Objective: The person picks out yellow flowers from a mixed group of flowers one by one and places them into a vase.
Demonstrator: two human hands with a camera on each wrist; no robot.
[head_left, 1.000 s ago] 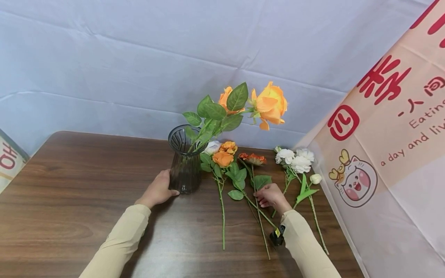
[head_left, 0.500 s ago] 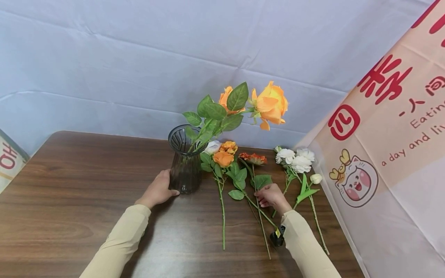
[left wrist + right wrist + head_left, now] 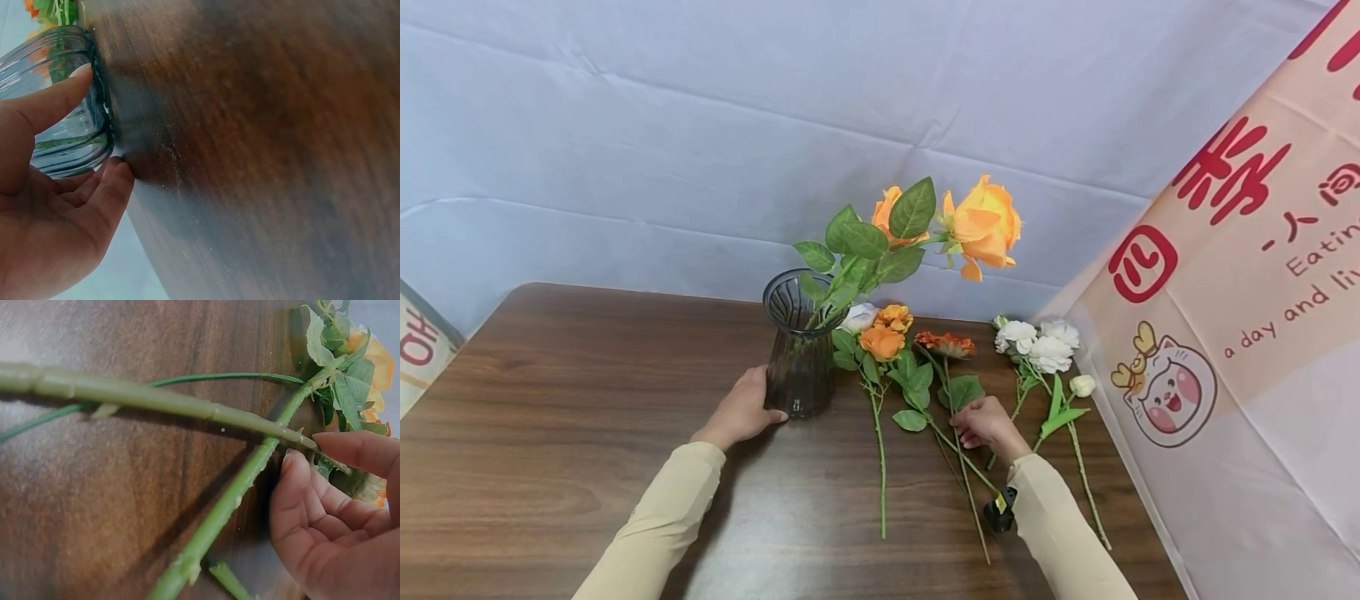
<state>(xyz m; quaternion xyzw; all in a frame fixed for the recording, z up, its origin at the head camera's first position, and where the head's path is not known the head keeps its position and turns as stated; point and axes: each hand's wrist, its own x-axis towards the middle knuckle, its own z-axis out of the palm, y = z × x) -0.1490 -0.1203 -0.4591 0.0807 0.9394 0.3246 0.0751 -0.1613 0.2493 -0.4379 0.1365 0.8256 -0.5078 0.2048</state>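
Note:
A dark, ribbed glass vase (image 3: 799,375) stands on the table, with orange roses (image 3: 981,225) leaning out of it to the right. My left hand (image 3: 742,410) holds the vase low on its left side. In the left wrist view, the thumb of the left hand (image 3: 59,212) lies on the glass and its fingers wrap round near the base. My right hand (image 3: 988,427) pinches the brownish stem (image 3: 169,403) of a dark orange flower (image 3: 947,343) between thumb and forefinger. That stem crosses over a thicker green stem (image 3: 219,512).
Orange flowers (image 3: 882,342) and a white bloom (image 3: 859,318) lie right of the vase. White flowers (image 3: 1049,354) and a white tulip (image 3: 1082,386) lie at the table's right side, near the printed cloth (image 3: 1217,333). A black device (image 3: 998,510) sits at the right wrist.
The lower end of the pinched stem has swung slightly to the right. My left hand and the vase have stayed where they were.

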